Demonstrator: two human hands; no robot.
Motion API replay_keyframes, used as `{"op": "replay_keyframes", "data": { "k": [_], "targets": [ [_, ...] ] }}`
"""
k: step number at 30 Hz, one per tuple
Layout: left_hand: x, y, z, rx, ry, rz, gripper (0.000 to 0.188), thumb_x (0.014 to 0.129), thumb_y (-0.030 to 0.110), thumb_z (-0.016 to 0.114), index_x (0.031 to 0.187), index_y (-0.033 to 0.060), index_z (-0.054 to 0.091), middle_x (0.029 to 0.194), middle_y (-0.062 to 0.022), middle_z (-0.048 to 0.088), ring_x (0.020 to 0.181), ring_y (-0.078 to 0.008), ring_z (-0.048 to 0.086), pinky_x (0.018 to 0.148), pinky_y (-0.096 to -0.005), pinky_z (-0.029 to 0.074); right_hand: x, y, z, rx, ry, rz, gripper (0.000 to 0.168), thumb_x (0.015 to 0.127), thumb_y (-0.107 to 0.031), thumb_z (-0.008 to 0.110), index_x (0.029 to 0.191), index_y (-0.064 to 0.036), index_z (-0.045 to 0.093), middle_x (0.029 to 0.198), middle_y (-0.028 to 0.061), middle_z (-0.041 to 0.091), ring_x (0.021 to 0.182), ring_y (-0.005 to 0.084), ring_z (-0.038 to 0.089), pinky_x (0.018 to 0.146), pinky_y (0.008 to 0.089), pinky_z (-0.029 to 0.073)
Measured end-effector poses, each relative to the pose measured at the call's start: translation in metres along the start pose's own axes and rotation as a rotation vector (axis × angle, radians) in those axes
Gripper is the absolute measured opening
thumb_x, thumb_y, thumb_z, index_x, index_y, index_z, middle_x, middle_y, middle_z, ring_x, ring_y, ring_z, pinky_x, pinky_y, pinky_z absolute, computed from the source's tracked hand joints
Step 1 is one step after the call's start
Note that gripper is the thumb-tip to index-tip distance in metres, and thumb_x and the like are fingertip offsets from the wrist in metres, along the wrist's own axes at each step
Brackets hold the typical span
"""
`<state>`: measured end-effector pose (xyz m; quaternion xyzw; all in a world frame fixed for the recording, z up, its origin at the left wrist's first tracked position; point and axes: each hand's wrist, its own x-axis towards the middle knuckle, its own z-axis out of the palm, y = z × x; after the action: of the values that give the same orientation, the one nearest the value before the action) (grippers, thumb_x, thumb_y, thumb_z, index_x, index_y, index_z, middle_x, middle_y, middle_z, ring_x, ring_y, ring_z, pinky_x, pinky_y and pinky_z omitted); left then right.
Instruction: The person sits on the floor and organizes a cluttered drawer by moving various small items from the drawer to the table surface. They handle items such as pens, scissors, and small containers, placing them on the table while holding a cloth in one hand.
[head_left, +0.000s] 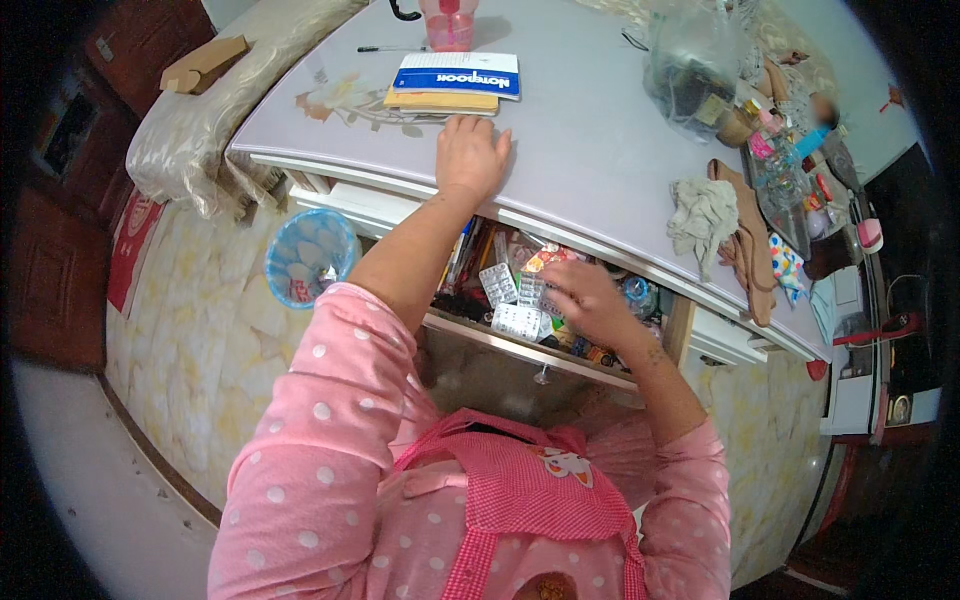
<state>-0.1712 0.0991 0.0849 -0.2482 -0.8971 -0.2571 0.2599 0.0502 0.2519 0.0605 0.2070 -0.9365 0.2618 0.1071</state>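
Observation:
My left hand (471, 161) rests palm down on the pale tabletop (577, 127), its fingertips at the near edge of a small stack of booklets and a blue-and-white notebook (459, 75). Nothing shows in it. Below the table edge a drawer (487, 339) stands pulled out, full of small things. My right hand (592, 296) reaches into it, fingers at a silver blister pack (532, 289); whether they grip it is unclear. Two more blister packs, one on the left (497, 285) and one nearer me (517, 321), lie beside it. A red patterned packet (547, 257) is partly behind my fingers.
A blue lined bin (311, 259) stands on the floor left of the drawer. A pen (391, 49) and a pink cup (450, 26) are at the back. To the right are a crumpled cloth (703, 221), a plastic bag (690, 82) and a cluttered tray (780, 195). Another person sits beyond.

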Motion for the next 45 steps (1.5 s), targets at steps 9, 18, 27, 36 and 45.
{"op": "replay_keyframes", "data": {
  "k": [9, 18, 27, 36, 45],
  "targets": [
    [-0.001, -0.002, -0.004, -0.020, -0.014, -0.004, 0.030, 0.085, 0.028, 0.060, 0.103, 0.0037, 0.066, 0.111, -0.0139, 0.062, 0.113, -0.0324, 0.050, 0.095, -0.0437, 0.041, -0.016, 0.050, -0.139, -0.799, 0.502, 0.262, 0.021, 0.088, -0.016, 0.057, 0.104, -0.004, 0.063, 0.107, 0.0158, 0.059, 0.100, 0.0323, 0.057, 0.089, 0.0468, 0.043],
    [0.000, 0.003, -0.009, -0.037, -0.059, 0.006, 0.031, 0.082, 0.024, 0.061, 0.103, 0.0031, 0.065, 0.115, -0.0129, 0.059, 0.116, -0.0304, 0.047, 0.097, -0.0427, 0.039, -0.066, 0.087, -0.096, -0.756, 0.484, 0.636, 0.035, 0.092, -0.025, 0.054, 0.121, -0.005, 0.053, 0.113, 0.0166, 0.053, 0.104, 0.0342, 0.050, 0.088, 0.0435, 0.043],
    [0.000, -0.006, -0.008, -0.099, -0.127, 0.093, 0.043, 0.078, 0.022, 0.066, 0.117, 0.0040, 0.060, 0.131, -0.0154, 0.049, 0.127, -0.0347, 0.038, 0.106, -0.0455, 0.031, -0.072, 0.090, -0.109, -0.671, 0.356, 0.442, 0.025, 0.085, -0.021, 0.059, 0.100, -0.002, 0.053, 0.095, 0.0173, 0.052, 0.089, 0.0376, 0.053, 0.075, 0.0455, 0.045],
    [0.099, -0.105, -0.010, 0.145, -0.050, -0.351, 0.067, 0.078, 0.048, 0.069, 0.128, 0.0052, 0.053, 0.134, -0.0201, 0.048, 0.126, -0.0362, 0.043, 0.105, -0.0495, 0.033, -0.072, 0.092, -0.105, -0.643, 0.445, 0.431, 0.028, 0.082, -0.018, 0.059, 0.105, -0.002, 0.057, 0.090, 0.0165, 0.054, 0.086, 0.0361, 0.056, 0.074, 0.0432, 0.046],
    [0.129, -0.122, 0.003, 0.068, -0.356, -0.714, 0.108, 0.065, 0.055, 0.080, 0.146, 0.0090, 0.025, 0.131, -0.0172, 0.056, 0.119, -0.0327, 0.056, 0.099, -0.0433, 0.045, -0.069, 0.088, -0.108, -0.661, 0.450, 0.431, 0.027, 0.082, -0.017, 0.058, 0.104, -0.003, 0.057, 0.089, 0.0158, 0.053, 0.085, 0.0364, 0.055, 0.073, 0.0438, 0.046]
  ]
}}
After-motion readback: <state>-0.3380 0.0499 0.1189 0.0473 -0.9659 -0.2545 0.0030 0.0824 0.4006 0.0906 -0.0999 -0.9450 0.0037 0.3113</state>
